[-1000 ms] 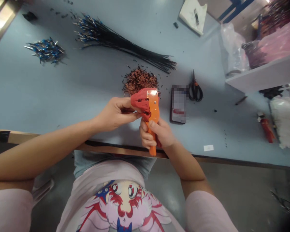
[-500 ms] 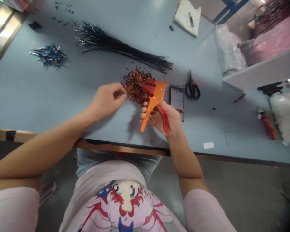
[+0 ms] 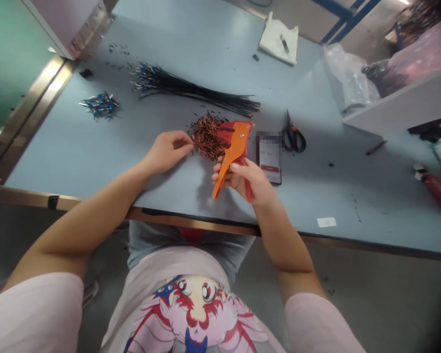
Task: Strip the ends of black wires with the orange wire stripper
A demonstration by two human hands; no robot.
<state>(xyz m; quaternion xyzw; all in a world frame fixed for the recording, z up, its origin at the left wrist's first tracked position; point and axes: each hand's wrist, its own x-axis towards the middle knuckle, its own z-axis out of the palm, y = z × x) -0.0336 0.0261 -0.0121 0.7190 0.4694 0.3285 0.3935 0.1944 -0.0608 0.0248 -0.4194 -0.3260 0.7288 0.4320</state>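
My right hand [image 3: 252, 179] is wrapped around the handles of an orange and red wire stripper [image 3: 238, 139], its red jaws over the right side of a heap of small copper-coloured pieces [image 3: 208, 135]. At the heap's left edge is my left hand [image 3: 169, 151], thumb and fingertips pinched together; whatever they hold is too small to make out. Behind the heap lies a long bundle of black wires [image 3: 202, 92], its left ends tipped with blue and metal terminals. Further left sits a small pile of blue-sleeved terminals [image 3: 102, 105].
Right of the wire stripper lie a phone [image 3: 270, 162] and black scissors [image 3: 294, 137]. A white cloth or bag [image 3: 279, 41] rests at the back. A shelf [image 3: 385, 100] with plastic bags juts in at right. Near the front edge is a white label [image 3: 327, 222]; a red-handled tool [image 3: 437, 193] lies far right.
The camera view has shifted, showing more of the table's left end. The wire stripper's red handle now sits closer to the orange one, squeezed in my right hand. My left hand stays by the heap.
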